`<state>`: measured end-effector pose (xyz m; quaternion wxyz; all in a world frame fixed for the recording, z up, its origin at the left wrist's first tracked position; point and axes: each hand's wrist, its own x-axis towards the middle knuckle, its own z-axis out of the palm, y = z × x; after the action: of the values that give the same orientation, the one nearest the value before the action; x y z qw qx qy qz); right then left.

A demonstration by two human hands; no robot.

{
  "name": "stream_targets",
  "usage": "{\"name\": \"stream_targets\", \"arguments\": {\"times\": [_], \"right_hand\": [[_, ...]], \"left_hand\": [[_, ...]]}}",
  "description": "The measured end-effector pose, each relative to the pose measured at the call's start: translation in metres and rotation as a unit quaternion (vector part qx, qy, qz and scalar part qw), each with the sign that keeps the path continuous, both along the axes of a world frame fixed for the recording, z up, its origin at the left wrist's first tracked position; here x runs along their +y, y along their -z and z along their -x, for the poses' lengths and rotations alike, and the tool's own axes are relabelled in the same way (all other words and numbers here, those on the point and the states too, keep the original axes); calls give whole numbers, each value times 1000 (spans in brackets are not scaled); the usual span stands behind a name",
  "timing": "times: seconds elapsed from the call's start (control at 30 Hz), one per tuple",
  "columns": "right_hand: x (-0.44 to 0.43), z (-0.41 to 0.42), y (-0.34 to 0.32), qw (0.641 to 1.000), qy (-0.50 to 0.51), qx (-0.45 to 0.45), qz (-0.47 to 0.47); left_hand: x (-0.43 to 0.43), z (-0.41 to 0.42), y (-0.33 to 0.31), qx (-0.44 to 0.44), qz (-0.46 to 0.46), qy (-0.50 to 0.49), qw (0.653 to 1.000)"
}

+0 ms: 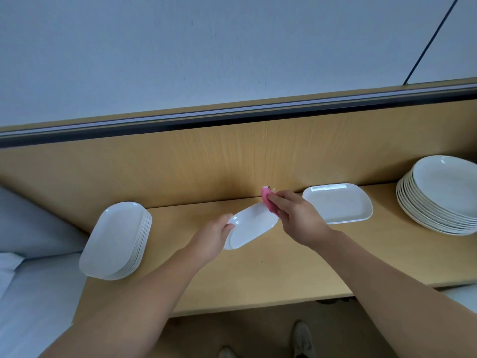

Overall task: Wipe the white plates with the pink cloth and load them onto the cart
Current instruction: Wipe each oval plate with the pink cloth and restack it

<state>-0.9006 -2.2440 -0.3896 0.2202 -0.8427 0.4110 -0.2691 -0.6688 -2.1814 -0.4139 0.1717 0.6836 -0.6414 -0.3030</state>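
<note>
Two hands at work over the desk (258, 275) right now. The left hand (211, 235) grips the near end of a small oval plate (254, 226), thumb hooked over the rim, fingers underneath. The plate sits tilted at mid-desk, its far end pointing towards the wooden back panel (206, 161). I can't tell whether it is clear of the surface.

The right hand (296, 218) has its fingers curled round the pink cloth (268, 201), bunched up small, and it's down on the far end of that plate, cloth touching the rim.

Off to the left, an oval stack (113, 239) of white plates sits at the desk's corner. Just right of the busy hands lies a single rectangular plate (338, 204), flat against the back panel. Further right, well apart, a round stack (444, 195) rises at the edge of view.

Down below the desk's front edge, a pair of pale shoes (303, 339) on the floor.
</note>
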Motion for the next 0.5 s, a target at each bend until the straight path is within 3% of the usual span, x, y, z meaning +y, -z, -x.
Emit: {"name": "stream_targets", "arguments": {"times": [0.5], "right_hand": [[-17, -43, 28, 998, -50, 43, 21]], "left_hand": [[-25, -23, 22, 82, -83, -90, 989]]}}
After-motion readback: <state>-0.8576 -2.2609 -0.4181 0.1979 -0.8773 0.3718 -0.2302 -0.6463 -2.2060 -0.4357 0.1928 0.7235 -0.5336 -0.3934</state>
